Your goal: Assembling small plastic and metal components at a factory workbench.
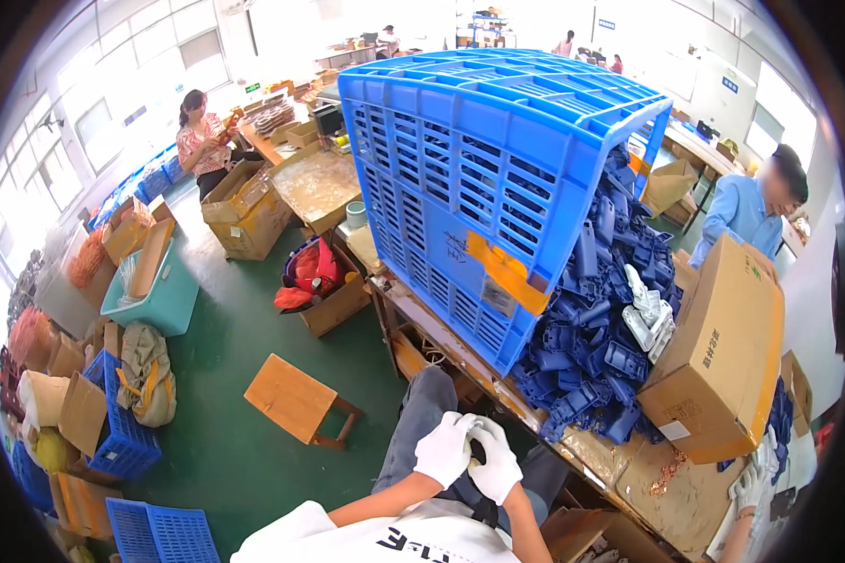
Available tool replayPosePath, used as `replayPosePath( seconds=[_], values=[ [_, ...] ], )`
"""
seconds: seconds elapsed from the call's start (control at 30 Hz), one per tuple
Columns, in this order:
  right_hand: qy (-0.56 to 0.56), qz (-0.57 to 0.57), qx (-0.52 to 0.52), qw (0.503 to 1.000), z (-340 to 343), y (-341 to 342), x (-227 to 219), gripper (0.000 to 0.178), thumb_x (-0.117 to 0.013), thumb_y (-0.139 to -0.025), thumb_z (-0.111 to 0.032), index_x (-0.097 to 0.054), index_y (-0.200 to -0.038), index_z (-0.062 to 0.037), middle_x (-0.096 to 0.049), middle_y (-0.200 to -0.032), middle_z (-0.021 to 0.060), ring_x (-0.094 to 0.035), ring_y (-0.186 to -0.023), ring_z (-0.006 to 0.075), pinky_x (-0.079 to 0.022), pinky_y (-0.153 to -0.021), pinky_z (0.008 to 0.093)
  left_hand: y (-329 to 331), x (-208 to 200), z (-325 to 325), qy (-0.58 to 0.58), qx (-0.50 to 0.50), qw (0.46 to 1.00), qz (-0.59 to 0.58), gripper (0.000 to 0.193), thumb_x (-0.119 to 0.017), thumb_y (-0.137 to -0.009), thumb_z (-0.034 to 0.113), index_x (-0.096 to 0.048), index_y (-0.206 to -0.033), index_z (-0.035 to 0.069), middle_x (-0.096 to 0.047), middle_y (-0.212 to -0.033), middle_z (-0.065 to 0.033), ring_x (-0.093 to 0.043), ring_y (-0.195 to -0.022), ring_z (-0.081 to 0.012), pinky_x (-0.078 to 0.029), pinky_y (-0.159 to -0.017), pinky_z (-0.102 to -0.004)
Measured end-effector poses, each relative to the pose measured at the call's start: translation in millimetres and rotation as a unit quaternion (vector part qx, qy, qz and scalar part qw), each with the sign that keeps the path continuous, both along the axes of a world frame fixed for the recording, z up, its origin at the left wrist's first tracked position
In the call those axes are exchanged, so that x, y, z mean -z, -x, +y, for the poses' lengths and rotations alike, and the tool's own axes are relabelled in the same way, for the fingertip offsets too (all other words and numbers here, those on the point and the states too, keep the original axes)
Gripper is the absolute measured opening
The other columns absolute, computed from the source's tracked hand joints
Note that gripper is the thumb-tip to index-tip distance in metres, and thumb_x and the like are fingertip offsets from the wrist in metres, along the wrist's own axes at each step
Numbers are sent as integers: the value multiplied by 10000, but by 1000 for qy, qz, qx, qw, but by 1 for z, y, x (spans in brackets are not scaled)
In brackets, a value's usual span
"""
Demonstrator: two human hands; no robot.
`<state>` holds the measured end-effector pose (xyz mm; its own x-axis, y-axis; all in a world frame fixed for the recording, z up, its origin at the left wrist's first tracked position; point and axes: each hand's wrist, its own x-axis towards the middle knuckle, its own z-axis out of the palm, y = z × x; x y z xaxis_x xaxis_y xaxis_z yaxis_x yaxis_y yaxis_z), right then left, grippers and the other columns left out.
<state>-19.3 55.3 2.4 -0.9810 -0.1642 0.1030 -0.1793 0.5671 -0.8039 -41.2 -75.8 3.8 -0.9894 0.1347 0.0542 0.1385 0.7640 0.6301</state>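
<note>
Both my hands wear white gloves and meet above my lap, beside the workbench. My left hand [443,451] is closed, its fingertips against those of the other hand. My right hand [495,462] is closed too, with curled fingers. A small dark gap shows between them; whatever they hold, if anything, is hidden. On the bench to the right, a large blue plastic crate [441,202] lies tipped on its side. A heap of dark blue plastic parts [573,371] spills from its mouth, and some white parts [646,319] rest on top.
A cardboard box [718,352] leans against the heap. At the far right a co-worker's gloved hand [749,488] is over the bench [620,469]. On the floor stand a wooden stool [289,396], a turquoise tub [174,300] and blue crates [160,530]. Other people work farther back.
</note>
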Motion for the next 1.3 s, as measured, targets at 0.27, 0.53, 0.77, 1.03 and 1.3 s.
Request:
replayPosePath(
  seconds=[0.27, 0.53, 0.77, 1.03, 1.3],
  values=[
    [452, -216, 72, 862, -11, 2, 88, 318, -532, -898, -64, -588, -1182, 69, -621, -1172, 135, -586, -1097, 230, -467, -951, 346, -5, 27, -12, 174, 81, 979, 65, 332, -578, -806, 122, -586, -1135, 83, -560, -946, -107, -622, -851, -271, -534, -682, -393],
    [655, -263, 43, 707, -18, -4, 125, 236, -547, -938, -163, -598, -1111, -11, -629, -1096, 79, -594, -1044, 206, -456, -950, 356, 3, 38, -9, 226, 123, 966, 17, 366, -540, -851, 122, -542, -1210, 52, -556, -963, -122, -617, -866, -276, -536, -698, -394],
    [758, -312, -9, 573, -26, -11, 140, 227, -556, -929, -210, -586, -1116, -86, -602, -1195, 69, -556, -1136, 235, -422, -1012, 394, -5, 59, -13, 192, 191, 962, -45, 385, -479, -910, 135, -452, -1282, 40, -574, -1013, -175, -630, -931, -336, -544, -758, -433],
    [722, -231, -16, 652, -29, -17, 153, 354, -568, -928, -303, -556, -1189, -64, -587, -1210, 74, -536, -1166, 241, -403, -1032, 376, 0, 61, -3, 204, 175, 961, -61, 381, -481, -907, 140, -450, -1272, 32, -586, -958, -176, -657, -838, -334, -557, -702, -434],
    [744, -294, -2, 600, -22, -5, 161, 374, -469, -899, -154, -538, -1245, -31, -589, -1233, 96, -536, -1178, 234, -394, -1037, 369, 0, 86, 17, 321, 96, 941, 49, 166, -544, -854, 147, -528, -993, 56, -565, -794, -91, -656, -660, -221, -545, -476, -373]
  ],
)
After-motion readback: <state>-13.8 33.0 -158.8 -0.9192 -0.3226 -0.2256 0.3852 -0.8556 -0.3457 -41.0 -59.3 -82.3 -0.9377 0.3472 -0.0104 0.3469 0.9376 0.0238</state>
